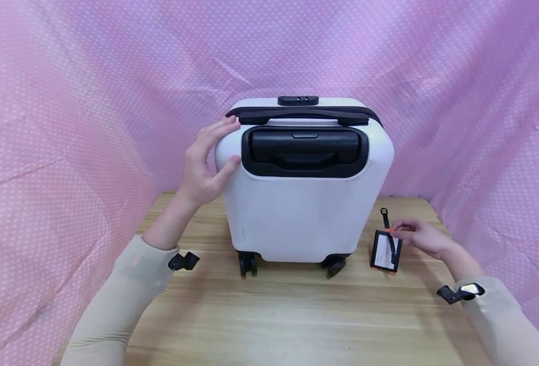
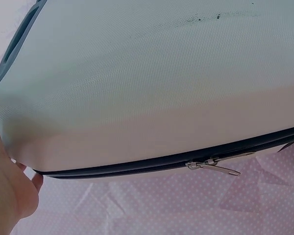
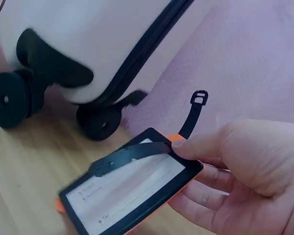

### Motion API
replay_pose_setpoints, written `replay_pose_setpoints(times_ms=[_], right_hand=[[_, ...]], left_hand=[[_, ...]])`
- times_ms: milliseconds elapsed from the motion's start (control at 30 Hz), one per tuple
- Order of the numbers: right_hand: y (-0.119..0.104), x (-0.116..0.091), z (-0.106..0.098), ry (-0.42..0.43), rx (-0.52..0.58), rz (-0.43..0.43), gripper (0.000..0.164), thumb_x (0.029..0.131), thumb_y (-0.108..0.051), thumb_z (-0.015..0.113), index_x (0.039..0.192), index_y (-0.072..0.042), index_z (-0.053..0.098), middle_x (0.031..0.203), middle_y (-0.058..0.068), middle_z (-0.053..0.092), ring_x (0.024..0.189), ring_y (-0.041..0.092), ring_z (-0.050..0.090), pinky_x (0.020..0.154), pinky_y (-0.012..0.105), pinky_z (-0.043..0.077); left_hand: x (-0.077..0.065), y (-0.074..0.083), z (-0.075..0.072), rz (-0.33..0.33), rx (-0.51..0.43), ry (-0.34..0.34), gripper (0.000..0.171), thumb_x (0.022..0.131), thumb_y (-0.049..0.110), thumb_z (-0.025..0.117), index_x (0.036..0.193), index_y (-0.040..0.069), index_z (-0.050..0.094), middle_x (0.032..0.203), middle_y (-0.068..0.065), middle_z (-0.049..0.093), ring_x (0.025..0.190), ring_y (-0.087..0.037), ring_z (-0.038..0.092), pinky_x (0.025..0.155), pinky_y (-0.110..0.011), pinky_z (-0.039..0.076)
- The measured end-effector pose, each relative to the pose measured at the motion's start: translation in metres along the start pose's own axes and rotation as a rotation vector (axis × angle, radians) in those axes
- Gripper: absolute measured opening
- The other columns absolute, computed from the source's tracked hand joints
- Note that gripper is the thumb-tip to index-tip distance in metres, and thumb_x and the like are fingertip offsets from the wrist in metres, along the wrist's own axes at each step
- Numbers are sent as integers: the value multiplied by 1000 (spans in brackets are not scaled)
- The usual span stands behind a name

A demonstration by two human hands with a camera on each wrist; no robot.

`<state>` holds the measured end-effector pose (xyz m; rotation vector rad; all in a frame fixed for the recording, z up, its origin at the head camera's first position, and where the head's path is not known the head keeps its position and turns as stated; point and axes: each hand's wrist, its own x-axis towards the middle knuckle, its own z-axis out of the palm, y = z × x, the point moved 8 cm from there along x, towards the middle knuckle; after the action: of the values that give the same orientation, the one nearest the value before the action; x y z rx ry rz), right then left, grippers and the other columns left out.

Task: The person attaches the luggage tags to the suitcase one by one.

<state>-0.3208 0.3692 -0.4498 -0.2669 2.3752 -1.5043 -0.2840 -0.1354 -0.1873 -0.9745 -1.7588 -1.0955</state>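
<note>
- Luggage tag (image 1: 382, 253): just right of suitcase (image 1: 292, 218); right hand (image 1: 420, 238) pinches its strap end, thumb on top.
- Left hand (image 1: 205, 165): fingers spread wide, resting on suitcase's upper left corner.
- Tag looks light, stiff-framed; strap (image 3: 190, 117) likely bendy. Best hold: frame edge.
- Tag long axis roughly front-to-back, buckle pointing away from person.
- Suitcase upright, long axis vertical; shell likely hard, slick; lift by top handle (image 1: 303, 116).

One suitcase (image 1: 297, 218), one luggage tag (image 1: 382, 252)

One left hand (image 1: 207, 165) and one right hand (image 1: 419, 237) make two. The head view shows two casters (image 1: 336, 267), one lock (image 1: 288, 100) and one wooden table (image 1: 297, 320); the left wrist view shows two zipper pulls (image 2: 221, 169).
</note>
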Motion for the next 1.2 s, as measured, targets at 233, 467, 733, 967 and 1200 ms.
replay_pose_setpoints(times_ms=[233,467,733,967,1200], right_hand=[[-41,-13,-16,121,-159,-118,9,101,-4,68,104,4,68,90,-16,72,87,-2,67,73,21,58],[-76,-25,-28,210,-293,-142,18,101,-8,71,108,8,66,90,-16,71,87,-6,68,75,14,53],[-110,-39,-47,319,-305,-172,14,102,-10,72,106,3,67,89,-20,72,86,-10,69,73,10,53],[-154,-54,-62,426,-201,-289,11,98,2,72,95,-8,71,85,-24,75,79,-10,69,63,10,52],[-195,-67,-69,544,-206,-347,18,96,5,72,92,-13,73,84,-30,76,78,-13,71,68,5,52]], left_hand=[[0,-2,-2,-3,12,-2,51,92,28,70,134,0,70,144,-20,67,143,-34,57,123,-42,42],[0,-2,1,-26,50,-59,53,94,29,68,138,0,67,149,-19,64,145,-32,55,124,-43,42],[1,0,4,-20,50,-66,52,94,28,67,139,0,66,149,-18,64,146,-32,55,124,-44,42],[1,0,3,-8,39,-51,53,94,27,68,138,-1,66,148,-21,65,144,-33,56,123,-43,42],[0,-1,0,-4,32,-24,53,94,31,69,137,0,68,146,-20,66,143,-34,57,123,-43,42]])
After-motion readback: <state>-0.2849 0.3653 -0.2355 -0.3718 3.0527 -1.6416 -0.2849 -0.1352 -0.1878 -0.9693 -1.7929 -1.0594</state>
